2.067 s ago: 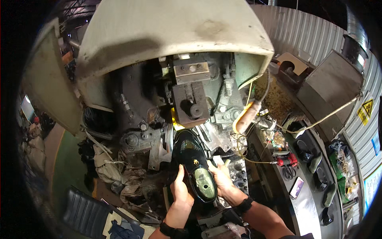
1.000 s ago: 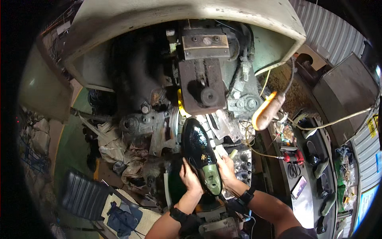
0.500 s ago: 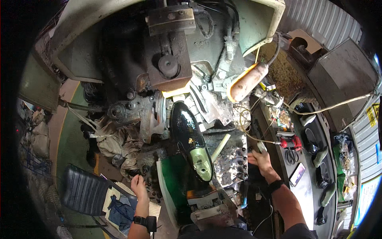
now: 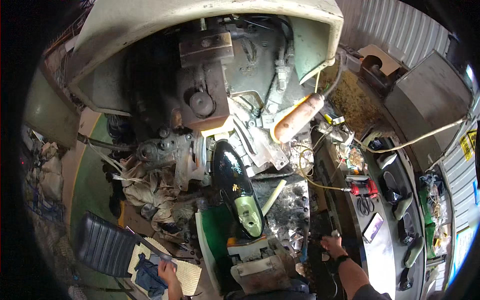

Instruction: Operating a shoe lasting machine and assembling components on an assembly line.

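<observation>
A glossy black shoe upper (image 4: 230, 167) sits toe-away on a pale green last (image 4: 247, 215) in the middle of the machine. My right hand (image 4: 332, 245) is low on the right, apart from the shoe, its fingers closed around a small object with a pale rounded end (image 4: 335, 233). Most of that object is hidden in the grip. Low on the left, my left hand (image 4: 168, 273) is over the chair seat, beside the end of the armrest and a dark blue cloth (image 4: 150, 272). Its fingers are too blurred to read. Neither hand touches the shoe.
The machine head (image 4: 205, 95) overhangs the shoe's toe. A lit work lamp (image 4: 300, 117) hangs to its right. A black chair (image 4: 102, 245) stands at left. On the right bench lie a red air tool (image 4: 362, 188), a phone (image 4: 373, 227) and a row of shoes on lasts (image 4: 403, 206).
Both hands have drawn back toward me, the right one down from beside the metal plate, the left one down over the chair. The shoe stays on the machine; the view has shifted slightly.
</observation>
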`<control>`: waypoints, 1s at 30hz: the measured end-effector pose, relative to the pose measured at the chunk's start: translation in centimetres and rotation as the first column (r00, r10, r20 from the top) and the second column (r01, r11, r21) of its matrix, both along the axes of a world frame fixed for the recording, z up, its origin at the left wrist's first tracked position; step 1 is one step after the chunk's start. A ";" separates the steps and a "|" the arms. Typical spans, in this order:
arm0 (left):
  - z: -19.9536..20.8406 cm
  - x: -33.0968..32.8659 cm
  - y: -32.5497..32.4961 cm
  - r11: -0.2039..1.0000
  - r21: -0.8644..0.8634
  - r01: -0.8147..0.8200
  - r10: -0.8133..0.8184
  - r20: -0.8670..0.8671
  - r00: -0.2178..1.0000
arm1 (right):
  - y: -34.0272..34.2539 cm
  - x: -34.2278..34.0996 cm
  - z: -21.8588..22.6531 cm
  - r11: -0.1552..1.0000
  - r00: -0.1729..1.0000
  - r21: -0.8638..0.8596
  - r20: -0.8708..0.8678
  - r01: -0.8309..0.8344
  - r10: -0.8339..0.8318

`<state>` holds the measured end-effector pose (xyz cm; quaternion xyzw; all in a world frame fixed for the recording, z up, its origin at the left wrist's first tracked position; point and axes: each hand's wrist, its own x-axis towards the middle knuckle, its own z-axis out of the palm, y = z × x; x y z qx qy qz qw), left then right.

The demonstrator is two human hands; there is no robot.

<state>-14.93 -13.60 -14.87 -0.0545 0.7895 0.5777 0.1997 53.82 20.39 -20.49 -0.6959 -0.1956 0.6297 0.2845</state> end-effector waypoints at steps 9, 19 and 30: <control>12.6 7.3 7.7 0.959 0.239 0.152 -0.123 -0.131 0.984 | -13.1 0.1 4.4 0.996 0.997 0.045 0.008 0.082 -0.083; 33.2 33.7 23.5 0.308 0.376 0.874 -0.544 -0.684 0.486 | -15.9 1.5 21.6 0.868 0.843 0.269 -0.472 0.418 -0.259; 13.6 71.9 23.9 -0.667 -0.217 0.713 -0.555 -0.493 -0.669 | -23.4 22.7 12.3 0.321 0.495 0.503 -0.862 0.802 0.114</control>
